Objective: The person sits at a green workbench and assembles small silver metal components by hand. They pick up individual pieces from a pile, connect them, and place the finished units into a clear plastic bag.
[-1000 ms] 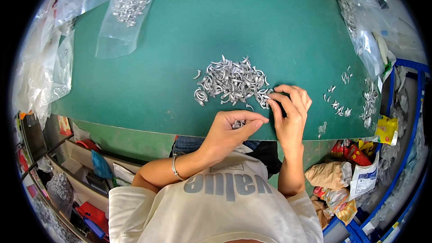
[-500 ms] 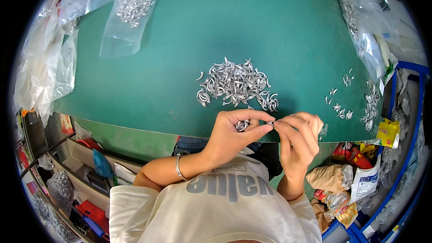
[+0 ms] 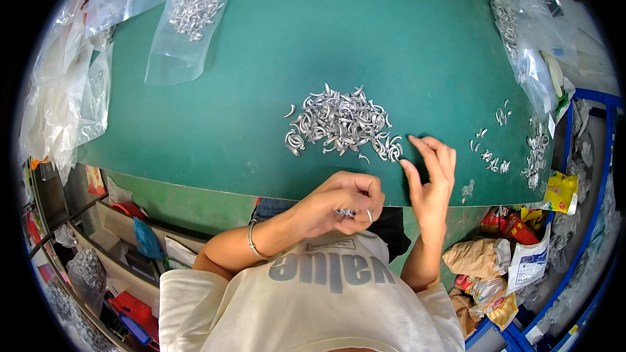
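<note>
A heap of small, curved silver metal pieces (image 3: 342,120) lies on the green table (image 3: 248,91). My left hand (image 3: 339,199), at the table's near edge, is curled round several of the same metal pieces (image 3: 345,212); one shows between thumb and fingers, and the rest are partly hidden by the palm. Just right of the heap is my right hand (image 3: 433,179), with thumb and fingers apart. Nothing shows between them, and the fingertips come close to the heap's right edge.
A clear bag of metal pieces (image 3: 195,10) lies at the far left, beside crumpled plastic bags (image 3: 65,91). Small groups of pieces (image 3: 495,161) are scattered on the right. Another filled bag (image 3: 507,19) rests at the far right. Packets and paper bags (image 3: 479,257) stand below the right edge.
My hands have parted. The left has drawn down toward my body with its pieces, while the right has opened and moved up beside the heap.
</note>
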Available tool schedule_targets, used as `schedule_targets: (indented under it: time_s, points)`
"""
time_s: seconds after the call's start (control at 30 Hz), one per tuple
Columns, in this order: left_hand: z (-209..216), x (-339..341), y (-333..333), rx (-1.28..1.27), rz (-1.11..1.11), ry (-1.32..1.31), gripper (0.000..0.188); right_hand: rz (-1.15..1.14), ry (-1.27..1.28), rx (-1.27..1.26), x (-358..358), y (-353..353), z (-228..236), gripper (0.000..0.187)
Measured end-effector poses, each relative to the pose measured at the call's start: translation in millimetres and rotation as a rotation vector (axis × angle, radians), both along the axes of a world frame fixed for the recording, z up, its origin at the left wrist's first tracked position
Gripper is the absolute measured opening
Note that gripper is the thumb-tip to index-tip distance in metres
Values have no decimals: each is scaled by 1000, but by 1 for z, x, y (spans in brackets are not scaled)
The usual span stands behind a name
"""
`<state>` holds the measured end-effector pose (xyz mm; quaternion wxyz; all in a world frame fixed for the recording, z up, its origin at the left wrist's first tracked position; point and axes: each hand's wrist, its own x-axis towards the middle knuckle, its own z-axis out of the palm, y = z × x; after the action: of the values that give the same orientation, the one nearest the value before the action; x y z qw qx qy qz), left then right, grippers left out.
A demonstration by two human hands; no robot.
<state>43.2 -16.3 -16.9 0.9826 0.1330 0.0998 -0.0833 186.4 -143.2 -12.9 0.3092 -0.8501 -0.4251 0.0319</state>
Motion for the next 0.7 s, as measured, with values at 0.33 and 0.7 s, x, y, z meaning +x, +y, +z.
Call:
schedule_targets:
  time_s: [0.33,0.7]
  points:
    - [3,8,-13,365,118,245,30,13,-68,-6,-5,6,-3,15]
    - [-1,2,-14,468,191,249,32,36,-57,29,-6,4,-3,18]
